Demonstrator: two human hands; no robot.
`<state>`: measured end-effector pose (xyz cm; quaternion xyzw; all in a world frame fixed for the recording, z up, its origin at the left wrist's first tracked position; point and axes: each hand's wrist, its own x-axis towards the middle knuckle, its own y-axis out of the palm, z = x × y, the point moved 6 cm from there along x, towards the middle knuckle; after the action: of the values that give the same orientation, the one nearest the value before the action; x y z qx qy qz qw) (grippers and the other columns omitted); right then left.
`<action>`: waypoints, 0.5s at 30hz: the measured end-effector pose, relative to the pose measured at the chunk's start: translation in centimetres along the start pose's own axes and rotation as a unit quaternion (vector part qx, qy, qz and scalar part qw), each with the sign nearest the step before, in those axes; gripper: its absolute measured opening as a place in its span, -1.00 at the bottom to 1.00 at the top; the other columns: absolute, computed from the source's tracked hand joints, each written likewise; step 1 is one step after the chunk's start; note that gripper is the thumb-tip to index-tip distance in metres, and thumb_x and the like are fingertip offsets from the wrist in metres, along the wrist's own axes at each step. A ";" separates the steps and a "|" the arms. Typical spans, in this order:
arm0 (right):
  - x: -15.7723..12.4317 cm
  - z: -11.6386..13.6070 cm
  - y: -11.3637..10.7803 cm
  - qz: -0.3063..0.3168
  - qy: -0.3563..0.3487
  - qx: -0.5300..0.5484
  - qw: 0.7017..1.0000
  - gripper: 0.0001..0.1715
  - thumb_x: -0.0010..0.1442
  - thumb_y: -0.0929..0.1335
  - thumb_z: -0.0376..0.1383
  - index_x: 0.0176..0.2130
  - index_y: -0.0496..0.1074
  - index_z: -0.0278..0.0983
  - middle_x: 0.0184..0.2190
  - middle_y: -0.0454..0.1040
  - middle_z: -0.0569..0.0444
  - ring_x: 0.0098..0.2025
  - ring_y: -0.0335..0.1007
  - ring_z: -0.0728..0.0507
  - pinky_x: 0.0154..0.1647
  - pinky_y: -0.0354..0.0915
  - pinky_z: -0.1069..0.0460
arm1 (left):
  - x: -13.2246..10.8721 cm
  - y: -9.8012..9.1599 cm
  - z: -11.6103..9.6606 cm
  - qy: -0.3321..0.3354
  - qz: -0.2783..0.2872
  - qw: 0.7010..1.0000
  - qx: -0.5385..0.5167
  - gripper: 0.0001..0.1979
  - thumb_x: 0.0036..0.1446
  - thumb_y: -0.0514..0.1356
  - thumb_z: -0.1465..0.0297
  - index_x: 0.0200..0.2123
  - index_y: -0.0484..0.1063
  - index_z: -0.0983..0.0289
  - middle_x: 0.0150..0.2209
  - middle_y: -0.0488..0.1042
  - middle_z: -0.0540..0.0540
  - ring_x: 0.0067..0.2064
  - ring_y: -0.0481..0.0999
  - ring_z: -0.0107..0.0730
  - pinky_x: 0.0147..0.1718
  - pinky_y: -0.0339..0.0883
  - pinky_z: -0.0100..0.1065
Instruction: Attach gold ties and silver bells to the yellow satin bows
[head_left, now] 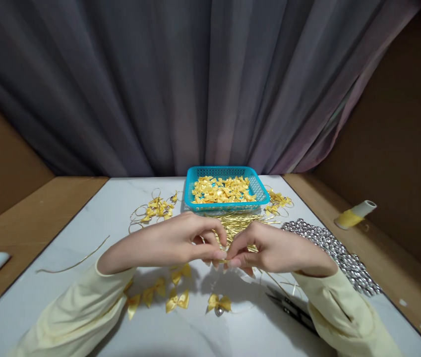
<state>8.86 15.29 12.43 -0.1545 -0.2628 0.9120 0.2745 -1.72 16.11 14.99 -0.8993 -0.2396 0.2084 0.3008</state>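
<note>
My left hand (pixel 195 240) and my right hand (pixel 266 248) meet fingertip to fingertip above the table. Both pinch a thin piece of gold cord (pixel 222 261), most of which the fingers hide. Just below them lies a yellow ribbon bow (pixel 219 302) with a silver heart-shaped bead at its middle. Several plain yellow bows (pixel 177 300) rest to the left of it, under my left forearm. Behind my hands is a bundle of cut gold cords (pixel 234 224). Dark thread snips (pixel 292 310) lie beside my right sleeve.
A blue basket (pixel 191 186) of yellow bows stands at the back. Looped bows lie left (pixel 158 209) and right (pixel 279 199) of it. Silver beads (pixel 331 248) are piled along the right edge. One loose cord (pixel 80 262) lies left. A white tube (pixel 357 214) sits beyond the right edge.
</note>
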 end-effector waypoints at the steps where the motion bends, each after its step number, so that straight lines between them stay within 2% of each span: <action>1: 0.0 0.0 0.0 -0.004 0.002 0.003 1.000 -0.74 0.15 0.26 -0.38 -0.27 0.50 -0.44 -0.63 0.34 0.11 -0.60 0.19 0.05 -0.55 0.15 0.16 | 0.0 -0.1 -0.1 -0.003 -0.001 1.000 0.001 -0.86 0.16 0.07 0.36 -0.30 0.39 0.27 -0.43 0.48 -0.03 -0.40 0.44 -0.54 -0.47 0.21 -0.57; 4: -0.2 0.1 -0.2 -0.015 0.010 0.010 1.000 -0.76 0.14 0.26 -0.40 -0.28 0.50 -0.44 -0.62 0.35 0.10 -0.59 0.19 0.05 -0.56 0.15 0.16 | 0.1 -0.3 -0.4 -0.009 0.001 1.000 -0.003 -0.79 0.20 0.01 0.35 -0.33 0.40 0.29 -0.46 0.46 -0.03 -0.42 0.43 -0.55 -0.45 0.22 -0.57; 8: -0.2 0.1 -0.3 -0.015 0.013 0.009 1.000 -0.77 0.13 0.26 -0.40 -0.31 0.50 -0.45 -0.64 0.34 0.11 -0.60 0.18 0.05 -0.57 0.14 0.16 | 0.1 -0.3 -0.4 -0.006 -0.004 1.000 0.002 -0.82 0.18 0.05 0.34 -0.36 0.40 0.29 -0.48 0.45 -0.04 -0.42 0.43 -0.54 -0.48 0.21 -0.58; 15: -0.3 0.1 -0.4 -0.017 0.026 0.012 0.999 -0.76 0.13 0.26 -0.39 -0.29 0.50 -0.44 -0.65 0.31 0.13 -0.60 0.17 0.05 -0.58 0.12 0.16 | 0.1 0.2 -0.2 0.006 0.002 1.000 -0.022 -0.89 0.15 0.09 0.35 -0.26 0.32 0.24 -0.39 0.52 -0.05 -0.38 0.46 -0.52 -0.46 0.23 -0.56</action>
<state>9.25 15.37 12.75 -0.1706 -0.2476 0.9058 0.2985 -1.47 15.91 15.00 -0.9072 -0.2408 0.1985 0.2821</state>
